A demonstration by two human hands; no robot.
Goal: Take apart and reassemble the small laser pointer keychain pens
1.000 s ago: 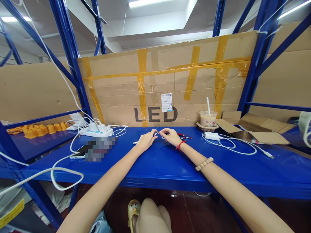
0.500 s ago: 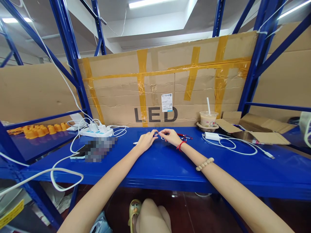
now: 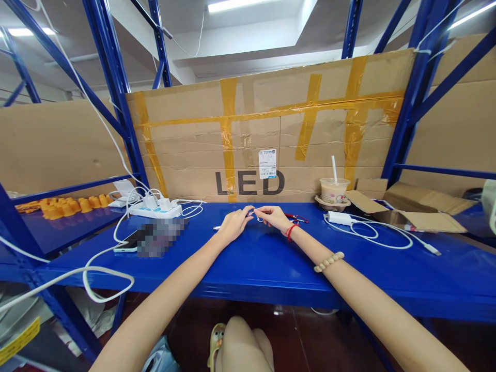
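Above the blue tabletop, my two hands meet at their fingertips over a small metal piece with a ring. My left hand is closed, its thumb and fingers pinching one end. From the other side, my right hand pinches it near the ring. The piece is too small and too covered to name its kind. Just beyond my right wrist lies a thin red item, partly hidden by the hand. A slim silver object pokes out to the left of my left hand.
On the left lie a power strip with plugs and a phone beside a blurred patch. At right stand a drink cup with a straw, a white cable and an opened carton. A cardboard wall closes the back.
The camera view has shifted slightly. Both hands keep their pinch on the small metal piece, with barely any finger movement.
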